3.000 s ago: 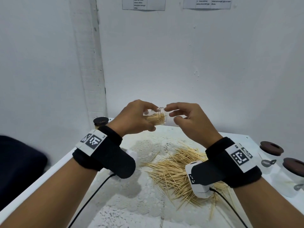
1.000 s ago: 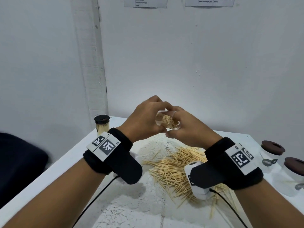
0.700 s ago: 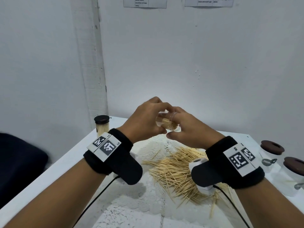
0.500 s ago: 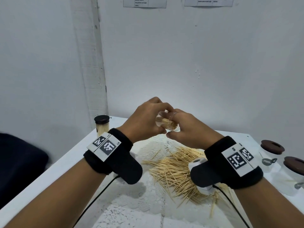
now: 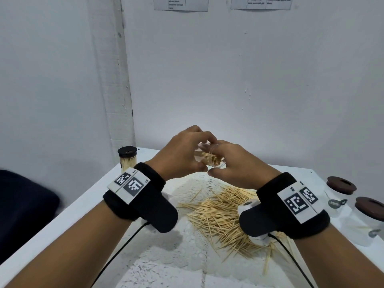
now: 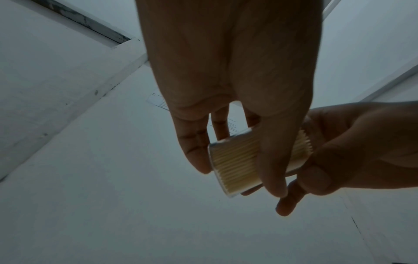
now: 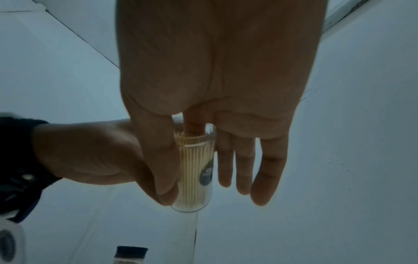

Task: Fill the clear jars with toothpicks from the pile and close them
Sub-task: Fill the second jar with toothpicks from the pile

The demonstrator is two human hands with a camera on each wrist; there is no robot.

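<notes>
Both hands hold a small clear jar [image 5: 210, 160] packed with toothpicks in the air above the table. It is tilted, with its open mouth toward my right hand. My left hand [image 5: 182, 156] grips the jar [image 6: 237, 166] round its body, thumb across the side. My right hand [image 5: 233, 165] pinches the mouth end. Its thumb [image 7: 162, 160] lies along the outside of the jar [image 7: 196, 169] and its index finger [image 7: 194, 123] sits at the toothpick tips. The other right fingers are straight. The loose toothpick pile [image 5: 222, 217] lies on the table below.
A filled jar with a black lid [image 5: 127, 160] stands at the back left corner. Two jars with brown lids [image 5: 340, 187] [image 5: 369, 220] stand at the right edge. A white lace cloth [image 5: 166, 256] covers the white table [image 5: 83, 206]. Walls close off the back and left.
Three seconds ago my right hand hovered just off the jar's mouth; it now pinches that end and the jar has tilted. Over the last second the hands have barely moved.
</notes>
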